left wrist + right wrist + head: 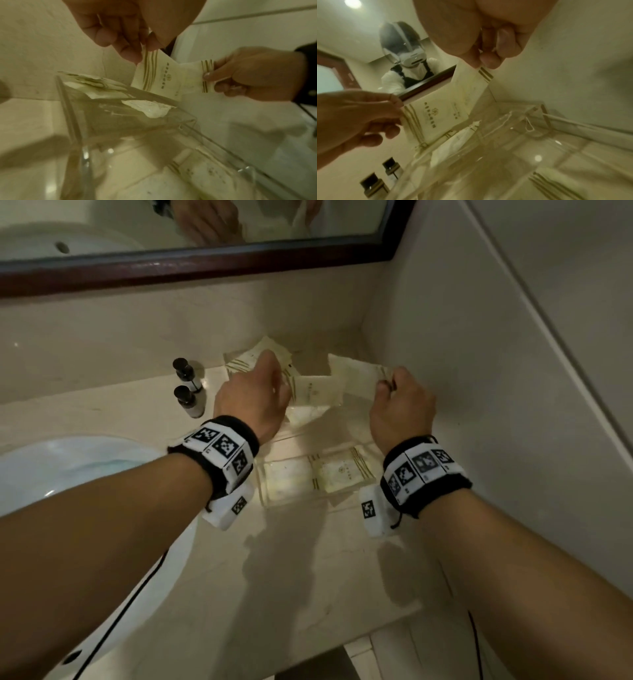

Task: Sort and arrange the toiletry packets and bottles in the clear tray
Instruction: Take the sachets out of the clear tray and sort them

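Note:
Over the clear tray (265,498) my left hand (274,378) pinches the striped end of a white toiletry packet (317,392). My right hand (385,385) pinches the gold-striped end of a second white packet (352,373), which overlaps the first. In the left wrist view the two packets (154,73) (192,73) hang side by side above the tray wall (72,108). Another striped packet (342,470) lies flat in the near compartment. More packets (245,361) sit at the tray's far end. A crumpled clear wrapper (150,109) lies inside. Two black-capped bottles (186,373) (188,402) stand left of the tray.
The tray sits in the back right corner of a beige counter (291,577), with the wall (479,371) close on the right. A white basin (68,474) lies at the left. A dark-framed mirror (205,268) hangs behind.

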Motion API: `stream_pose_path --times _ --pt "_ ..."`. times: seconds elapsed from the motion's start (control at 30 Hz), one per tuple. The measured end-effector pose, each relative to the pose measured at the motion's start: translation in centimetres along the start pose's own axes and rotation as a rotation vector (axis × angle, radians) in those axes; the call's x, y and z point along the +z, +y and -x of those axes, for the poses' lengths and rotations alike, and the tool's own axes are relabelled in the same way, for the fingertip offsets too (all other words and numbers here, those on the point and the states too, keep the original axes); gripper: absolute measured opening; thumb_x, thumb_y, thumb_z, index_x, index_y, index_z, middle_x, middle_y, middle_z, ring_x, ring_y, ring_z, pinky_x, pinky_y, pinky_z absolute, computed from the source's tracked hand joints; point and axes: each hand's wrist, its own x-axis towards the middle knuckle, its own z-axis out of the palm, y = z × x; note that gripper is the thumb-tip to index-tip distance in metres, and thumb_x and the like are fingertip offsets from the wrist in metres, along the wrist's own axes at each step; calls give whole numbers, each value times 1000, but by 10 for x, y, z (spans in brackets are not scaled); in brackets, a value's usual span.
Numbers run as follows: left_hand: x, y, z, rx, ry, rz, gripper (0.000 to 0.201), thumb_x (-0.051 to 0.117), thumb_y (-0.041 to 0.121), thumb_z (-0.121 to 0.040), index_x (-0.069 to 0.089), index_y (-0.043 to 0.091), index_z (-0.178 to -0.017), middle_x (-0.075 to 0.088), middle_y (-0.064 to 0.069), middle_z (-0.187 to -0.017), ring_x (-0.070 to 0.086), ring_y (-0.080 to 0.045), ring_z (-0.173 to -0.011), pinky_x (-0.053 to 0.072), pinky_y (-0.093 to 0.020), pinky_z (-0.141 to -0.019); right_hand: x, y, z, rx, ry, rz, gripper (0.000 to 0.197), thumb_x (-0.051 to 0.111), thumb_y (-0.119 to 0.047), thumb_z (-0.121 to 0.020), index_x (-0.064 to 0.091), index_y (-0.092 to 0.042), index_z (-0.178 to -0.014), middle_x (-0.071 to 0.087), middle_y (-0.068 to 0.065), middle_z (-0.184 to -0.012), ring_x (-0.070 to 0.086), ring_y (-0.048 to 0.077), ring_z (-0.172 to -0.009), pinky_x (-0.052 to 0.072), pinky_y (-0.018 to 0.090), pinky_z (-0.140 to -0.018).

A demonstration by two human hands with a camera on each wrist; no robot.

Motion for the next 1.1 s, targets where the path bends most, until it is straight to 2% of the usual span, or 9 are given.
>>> stream_pose_path --times 0.1,0.23,0.4,0.53,0.63,0.77,0.87,0.97,1.1 --pt "1 -5 12 -9 1 108 6 45 24 -97 45 18 -98 59 -10 -72 58 -36 -67 54 -47 -64 -6 7 10 79 -40 -48 14 49 -18 -96 54 -8 -87 56 1 -78 43 20 -70 23 21 -59" --pt "11 -13 29 -74 -39 221 3 43 21 -93 46 21 -93 61 -10 -70 58 -33 -64 55 -46 -62 -4 24 25 120 -148 -101 17 50 -16 -94 60 -4 -89 65 9 -84 56 27 -78 42 29 -66" --pt "33 -22 50 -152 -128 236 3 43 25 -92 45 22 -90 63 -14 -72 60 -35 -64 57 -47 -61 7 46 37 216 -416 -59 17 48 -16 -93 61 -6 -87 64 9 -86 60 31 -85 44 28 -71" --pt "49 -27 60 -218 -203 215 6 42 24 -93 47 21 -92 64 -15 -77 61 -36 -67 56 -48 -66 15 51 39 240 -544 -12 34 48 -16 -94 41 -13 -62 51 9 -76 53 27 -79 38 26 -70" --pt "58 -32 65 -260 -220 184 8 44 24 -94 49 19 -93 65 -16 -82 62 -36 -72 56 -47 -71 21 49 38 259 -565 12 38 51 -18 -93 39 -14 -58 46 5 -65 51 26 -74 39 28 -68" --pt "64 -37 67 -343 -235 141 8 46 26 -95 52 20 -93 67 -16 -88 65 -35 -71 59 -45 -71 30 48 37 293 -558 -17 28 56 -19 -90 59 4 -75 57 15 -72 60 36 -80 49 35 -74" --pt "63 -35 66 -419 -200 237 12 47 24 -97 56 20 -91 66 -12 -86 70 -26 -60 62 -41 -62 36 49 36 332 -513 -80 26 58 -24 -91 69 -2 -100 70 14 -98 64 32 -98 49 34 -86" --pt "66 -34 67 -446 -194 274 9 52 27 -97 60 22 -95 71 -7 -91 73 -16 -63 62 -37 -70 41 52 37 374 -493 -159 24 58 -28 -91 67 -12 -107 73 5 -78 69 19 -74 56 31 -76" --pt "69 -35 70 -420 -227 133 34 60 38 -93 60 23 -123 69 -7 -116 64 -29 -104 50 -33 -92 44 54 41 420 -494 -244 10 58 -15 -90 65 -14 -97 72 0 -68 69 12 -56 59 30 -63"
